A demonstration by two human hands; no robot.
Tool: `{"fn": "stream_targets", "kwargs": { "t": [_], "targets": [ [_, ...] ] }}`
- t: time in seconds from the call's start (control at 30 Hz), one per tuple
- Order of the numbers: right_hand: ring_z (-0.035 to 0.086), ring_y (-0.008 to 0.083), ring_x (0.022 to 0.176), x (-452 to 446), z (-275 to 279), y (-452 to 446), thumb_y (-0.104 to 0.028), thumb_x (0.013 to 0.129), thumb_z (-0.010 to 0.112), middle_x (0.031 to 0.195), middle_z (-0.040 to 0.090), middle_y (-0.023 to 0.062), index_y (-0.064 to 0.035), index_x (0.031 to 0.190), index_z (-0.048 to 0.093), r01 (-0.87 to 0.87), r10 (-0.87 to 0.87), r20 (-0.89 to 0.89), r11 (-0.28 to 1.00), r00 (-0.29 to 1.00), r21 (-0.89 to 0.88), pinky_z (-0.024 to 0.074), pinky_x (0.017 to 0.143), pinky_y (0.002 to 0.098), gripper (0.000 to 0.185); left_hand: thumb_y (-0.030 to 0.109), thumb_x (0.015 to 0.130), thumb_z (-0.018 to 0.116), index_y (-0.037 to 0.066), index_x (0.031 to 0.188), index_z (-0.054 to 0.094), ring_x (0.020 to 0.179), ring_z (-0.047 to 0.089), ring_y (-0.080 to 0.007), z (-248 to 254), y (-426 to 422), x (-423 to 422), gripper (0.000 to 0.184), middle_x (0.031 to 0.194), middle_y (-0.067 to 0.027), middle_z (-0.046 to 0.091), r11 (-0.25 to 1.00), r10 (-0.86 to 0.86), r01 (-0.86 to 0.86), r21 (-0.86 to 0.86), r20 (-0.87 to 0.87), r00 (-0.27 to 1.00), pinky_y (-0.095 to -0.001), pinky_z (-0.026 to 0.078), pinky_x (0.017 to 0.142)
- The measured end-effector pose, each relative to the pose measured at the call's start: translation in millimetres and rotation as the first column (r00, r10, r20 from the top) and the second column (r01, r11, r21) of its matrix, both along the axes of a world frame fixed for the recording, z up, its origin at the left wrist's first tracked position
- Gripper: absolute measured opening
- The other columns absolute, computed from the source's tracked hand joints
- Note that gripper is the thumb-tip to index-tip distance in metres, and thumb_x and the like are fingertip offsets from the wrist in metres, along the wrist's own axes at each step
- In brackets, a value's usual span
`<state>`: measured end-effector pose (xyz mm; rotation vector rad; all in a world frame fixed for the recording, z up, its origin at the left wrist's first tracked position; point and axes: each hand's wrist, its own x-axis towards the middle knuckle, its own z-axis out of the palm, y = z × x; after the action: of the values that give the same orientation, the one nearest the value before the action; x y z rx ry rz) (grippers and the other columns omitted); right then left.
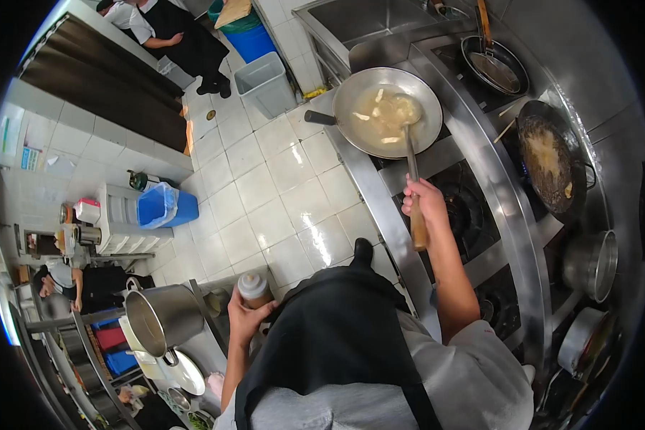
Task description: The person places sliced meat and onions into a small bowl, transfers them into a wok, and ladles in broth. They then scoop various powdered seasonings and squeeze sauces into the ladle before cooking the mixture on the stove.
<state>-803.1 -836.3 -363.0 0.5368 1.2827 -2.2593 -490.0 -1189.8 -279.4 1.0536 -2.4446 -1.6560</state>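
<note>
My right hand (427, 204) is wrapped round the wooden handle of a ladle (411, 154). The ladle's bowl rests in cloudy liquid inside a steel wok (345, 104), where several pale strips float. That wok sits on the stove with its dark handle pointing left. Lower down, my left hand (248, 317) grips a squeeze bottle (254, 288) with a whitish top and brownish contents, close to my black apron. A large steel pot (166, 315) stands to the left of this hand.
On the stove (473, 154) are a dark wok (552, 159) with bubbling contents, a frying pan (496, 64) and steel pots (591, 265). A grey bin (265, 86) and a blue bin (166, 206) stand by the tiled floor (265, 179). Other people (172, 36) are at left.
</note>
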Motion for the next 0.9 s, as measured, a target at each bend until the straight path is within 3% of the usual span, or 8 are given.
{"fn": "stream_targets", "kwargs": {
  "t": [0.13,0.2,0.27,0.4,0.43,0.57,0.77,0.9],
  "targets": [
    [0.050,0.0084,0.060,-13.3,20.8,11.7,-0.015,0.100,0.065,0.080,0.057,0.0002,-0.0087,0.115,0.062,0.088,0.010,0.263,0.929,0.965,-0.359,0.0399,0.051,0.0257,0.016,0.022,0.068,0.095,-0.002,0.130,0.060,0.110,0.066,-0.0208,2.8,-1.9,-84.9,0.075,0.118,-0.0114,0.071,0.989,-0.143,0.144,0.021,-0.045,0.989,-0.0373,0.052,0.100],
    [0.057,0.0114,0.066,-3.0,20.2,9.4,-0.018,0.098,0.066,0.082,0.061,0.0037,-0.0049,0.122,0.064,-0.154,0.155,0.008,0.971,0.988,0.183,0.0459,0.057,0.0280,0.027,0.023,0.068,0.095,-0.002,0.130,0.059,0.107,0.068,-0.0202,-1.8,-2.1,-132.2,0.076,0.116,-0.0120,0.072,0.973,-0.231,0.230,-0.020,-0.071,0.970,-0.0376,0.053,0.098],
    [0.068,0.0198,0.074,8.8,20.8,5.8,-0.019,0.095,0.068,0.089,0.070,0.0109,-0.0019,0.130,0.064,-0.219,0.422,-0.082,0.616,0.903,0.757,0.0538,0.065,0.0338,0.038,0.024,0.066,0.095,-0.001,0.133,0.058,0.105,0.069,-0.0211,-2.8,-1.1,-184.9,0.080,0.115,-0.0128,0.072,0.931,-0.344,0.341,-0.128,-0.007,0.939,-0.0386,0.055,0.096],
    [0.063,0.0438,0.118,36.4,38.9,8.6,-0.015,0.088,0.068,0.126,0.065,0.0300,0.0019,0.145,0.053,0.028,0.487,-0.154,0.255,0.860,0.966,0.0500,0.102,0.0452,0.062,0.039,0.065,0.092,0.000,0.132,0.059,0.101,0.074,-0.0319,4.2,17.8,-286.6,0.085,0.110,-0.0206,0.074,0.728,-0.538,0.558,-0.397,0.174,0.825,-0.0398,0.057,0.092],
    [0.073,0.0368,0.093,45.1,9.8,12.7,-0.014,0.090,0.067,0.110,0.073,0.0229,0.0008,0.145,0.054,0.298,0.542,-0.360,0.201,0.760,0.933,0.0570,0.084,0.0422,0.058,0.045,0.064,0.090,0.002,0.132,0.060,0.103,0.073,-0.0363,6.2,24.5,-311.4,0.086,0.112,-0.0213,0.074,0.660,-0.582,0.619,-0.426,0.231,0.780,-0.0417,0.057,0.092],
    [0.053,0.0092,0.055,50.9,38.0,0.7,-0.011,0.097,0.066,0.078,0.057,-0.0001,-0.0018,0.132,0.064,-0.040,0.190,-0.262,0.872,0.946,0.488,0.0449,0.051,0.0269,0.036,0.048,0.065,0.084,0.011,0.129,0.063,0.099,0.072,-0.0332,-0.2,56.1,-396.5,0.076,0.106,-0.0140,0.075,0.343,-0.634,0.709,-0.616,0.405,0.658,-0.0486,0.053,0.088],
    [0.056,0.0128,0.056,46.4,58.7,-3.6,-0.010,0.096,0.066,0.078,0.059,0.0023,-0.0042,0.101,0.064,-0.011,0.016,-0.073,0.998,0.997,0.061,0.0452,0.053,0.0307,0.008,0.030,0.068,0.080,0.012,0.110,0.074,0.104,0.072,-0.0282,4.4,95.2,-465.7,0.046,0.106,-0.0075,0.075,0.031,-0.520,0.784,-0.620,0.660,0.542,-0.0476,0.050,0.092],
    [0.056,0.0140,0.058,43.4,50.7,-1.9,-0.010,0.096,0.066,0.079,0.059,0.0033,-0.0027,0.110,0.064,0.022,-0.022,-0.007,1.000,1.000,-0.016,0.0452,0.054,0.0324,0.016,0.030,0.068,0.080,0.014,0.112,0.075,0.107,0.071,-0.0278,1.6,100.8,-475.9,0.047,0.110,-0.0073,0.075,-0.020,-0.506,0.789,-0.614,0.687,0.522,-0.0473,0.050,0.093]
  ]
}}
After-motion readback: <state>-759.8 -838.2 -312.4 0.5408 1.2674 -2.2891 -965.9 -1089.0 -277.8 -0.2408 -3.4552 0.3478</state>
